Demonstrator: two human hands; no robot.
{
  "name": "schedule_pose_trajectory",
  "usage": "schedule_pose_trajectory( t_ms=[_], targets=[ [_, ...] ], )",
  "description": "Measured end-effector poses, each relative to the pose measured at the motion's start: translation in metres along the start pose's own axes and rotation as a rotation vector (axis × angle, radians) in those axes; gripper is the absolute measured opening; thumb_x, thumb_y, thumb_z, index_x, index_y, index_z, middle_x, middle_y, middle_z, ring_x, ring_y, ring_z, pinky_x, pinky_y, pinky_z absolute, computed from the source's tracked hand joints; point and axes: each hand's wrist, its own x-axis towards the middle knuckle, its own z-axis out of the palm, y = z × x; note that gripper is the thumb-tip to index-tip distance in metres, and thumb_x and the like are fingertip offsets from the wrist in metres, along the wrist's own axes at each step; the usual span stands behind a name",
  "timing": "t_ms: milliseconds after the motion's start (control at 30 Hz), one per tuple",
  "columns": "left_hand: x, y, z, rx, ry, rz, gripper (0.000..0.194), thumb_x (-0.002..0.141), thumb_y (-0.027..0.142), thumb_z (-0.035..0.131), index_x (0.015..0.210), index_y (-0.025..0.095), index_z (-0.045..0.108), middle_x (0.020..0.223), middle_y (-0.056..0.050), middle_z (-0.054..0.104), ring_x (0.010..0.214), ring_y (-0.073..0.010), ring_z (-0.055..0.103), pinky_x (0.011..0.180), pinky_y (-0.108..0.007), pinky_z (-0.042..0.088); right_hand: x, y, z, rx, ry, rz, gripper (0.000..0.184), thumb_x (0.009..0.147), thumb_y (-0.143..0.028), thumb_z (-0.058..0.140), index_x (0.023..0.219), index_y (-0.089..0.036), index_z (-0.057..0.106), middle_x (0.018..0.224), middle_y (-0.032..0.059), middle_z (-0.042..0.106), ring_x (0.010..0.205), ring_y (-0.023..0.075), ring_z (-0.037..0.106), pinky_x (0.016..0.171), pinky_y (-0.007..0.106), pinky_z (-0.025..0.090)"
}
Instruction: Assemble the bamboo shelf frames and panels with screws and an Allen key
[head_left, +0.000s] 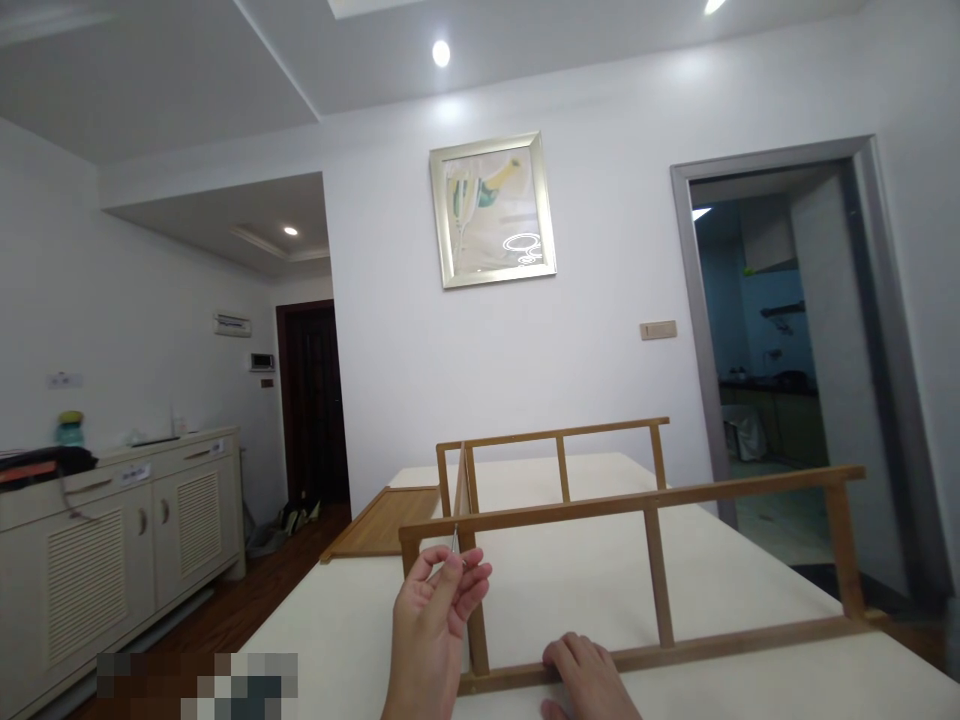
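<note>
A wooden frame [654,560] with long rails and short crossbars stands on its side on a white table. My left hand [439,610] is raised at the frame's near left corner, thumb and fingertips pinching a thin silver metal piece [455,540]. That piece points up at the underside of the near top rail; whether it is a screw or a small key I cannot make out. Lower down, my right hand [589,675] has its fingers curled over the frame's bottom rail. A second ladder-like side [562,468] of the frame rises behind, joined by a crosspiece [462,480] at the left.
A flat wooden panel [382,522] lies on the white table [330,625] to the left of the frame. Along the left wall runs a white cabinet [191,520] with things on top. A doorway [765,420] opens at the right, beyond the table.
</note>
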Motion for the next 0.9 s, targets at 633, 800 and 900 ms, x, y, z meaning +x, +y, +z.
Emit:
schedule_pose_trajectory(
  t_ms=[633, 800, 900],
  targets=[
    [0.002, 0.002, -0.005, 0.186, 0.053, 0.164, 0.049, 0.066, 0.034, 0.080, 0.105, 0.011, 0.063, 0.071, -0.005, 0.068, 0.058, -0.0119, 0.061, 0.055, -0.023, 0.051, 0.006, 0.011, 0.015, 0.006, -0.037, 0.004, 0.037, 0.067, -0.010, 0.055, 0.102, -0.022, 0.059, 0.107, 0.0063, 0.058, 0.100, 0.0258, 0.051, 0.090, 0.036, 0.032],
    [0.001, 0.002, -0.009, 0.435, 0.113, 0.286, 0.052, 0.067, 0.045, 0.076, 0.105, 0.010, 0.069, 0.073, -0.006, 0.068, 0.056, -0.0116, 0.058, 0.052, -0.023, 0.049, 0.006, 0.010, 0.014, 0.015, -0.048, 0.005, 0.037, 0.067, -0.010, 0.055, 0.102, -0.022, 0.059, 0.107, 0.0063, 0.059, 0.101, 0.0260, 0.051, 0.091, 0.037, 0.033],
    [-0.001, 0.002, -0.009, 0.496, 0.116, 0.314, 0.055, 0.067, 0.049, 0.075, 0.107, 0.012, 0.070, 0.069, -0.004, 0.067, 0.054, -0.0109, 0.056, 0.050, -0.021, 0.048, 0.007, 0.010, 0.013, 0.022, -0.046, 0.008, 0.037, 0.067, -0.010, 0.056, 0.101, -0.022, 0.060, 0.108, 0.0065, 0.059, 0.102, 0.0261, 0.051, 0.091, 0.037, 0.032]
  ],
)
